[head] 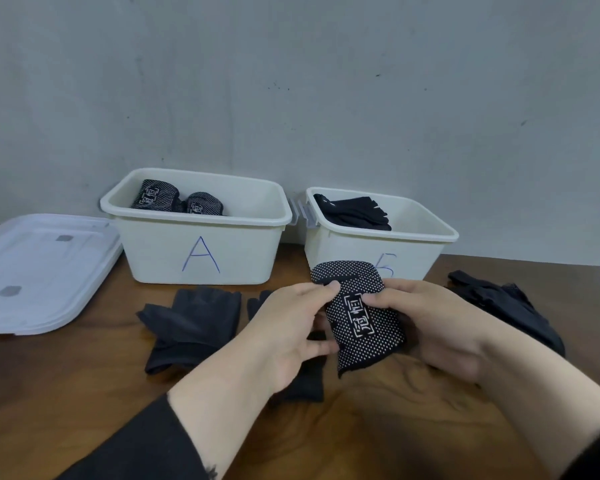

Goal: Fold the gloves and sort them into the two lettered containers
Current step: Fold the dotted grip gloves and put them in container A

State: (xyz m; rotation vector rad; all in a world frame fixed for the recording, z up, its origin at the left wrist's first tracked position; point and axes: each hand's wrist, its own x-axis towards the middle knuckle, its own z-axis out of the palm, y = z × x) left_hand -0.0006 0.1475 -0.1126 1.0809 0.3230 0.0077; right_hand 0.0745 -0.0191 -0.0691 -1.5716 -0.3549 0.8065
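Note:
A folded black glove with white dots (362, 323) is held above the wooden table, just in front of the containers. My left hand (288, 327) pinches its left edge and my right hand (426, 323) grips its right side. The cream container marked A (201, 251) stands at the back left with two folded dotted gloves (177, 200) inside. The container marked B (413, 251) stands to its right and holds plain black gloves (355, 213). A plain black fingerless glove (191, 327) lies flat on the table left of my hands.
Two white lids (39, 271) lie stacked at the far left. A pile of plain black gloves (510, 306) sits at the right. Another black glove (305, 382) lies partly hidden under my left forearm. A grey wall rises right behind the containers.

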